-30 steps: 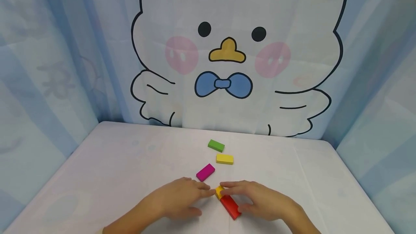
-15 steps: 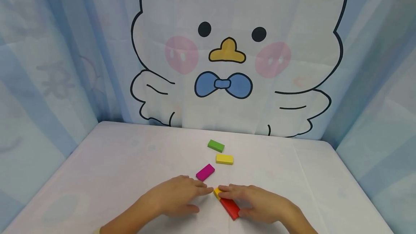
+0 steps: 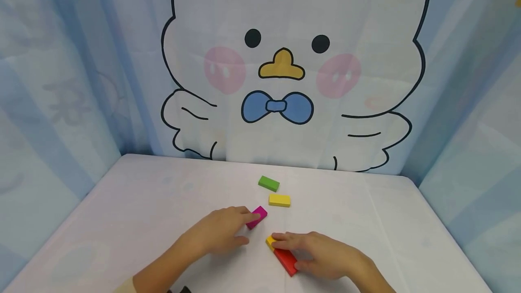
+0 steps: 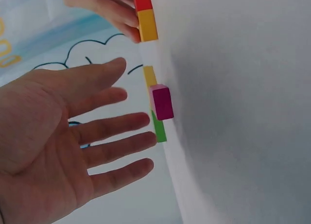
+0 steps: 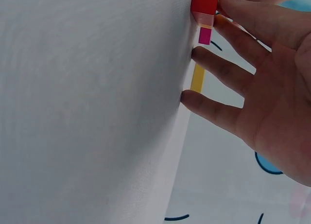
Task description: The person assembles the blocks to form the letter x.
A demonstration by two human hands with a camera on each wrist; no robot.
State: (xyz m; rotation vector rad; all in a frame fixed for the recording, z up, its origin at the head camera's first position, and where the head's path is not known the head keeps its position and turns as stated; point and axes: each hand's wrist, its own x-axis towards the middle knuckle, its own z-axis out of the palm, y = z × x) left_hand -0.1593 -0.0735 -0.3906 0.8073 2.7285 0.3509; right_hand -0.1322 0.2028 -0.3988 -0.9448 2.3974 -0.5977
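Observation:
The left hand point(image 3: 221, 229) reaches over a magenta block point(image 3: 262, 212), its index fingertip covering part of the top. Straight, spread fingers show in the left wrist view, with the magenta block point(image 4: 163, 102) beyond the fingertips and nothing gripped. On the right, the other hand point(image 3: 323, 254) rests at two blocks lying end to end on the table. Its thumb touches the red block point(image 3: 286, 261), and its index finger lies on the orange-yellow block point(image 3: 270, 242). The right wrist view shows those fingers extended, the thumb against the red block point(image 5: 204, 3).
Behind the magenta block, a yellow block point(image 3: 279, 200) and a green block point(image 3: 269, 183) lie on the white table point(image 3: 366, 220). A curtain point(image 3: 281, 139) with a cartoon print hangs at the table's back edge. A small dark object point(image 3: 185, 289) shows beside the left forearm.
The left hand has moved forward from beside the orange-yellow block to the magenta block. The right hand has slid slightly left and flattened over the orange-yellow block, which shifted slightly left.

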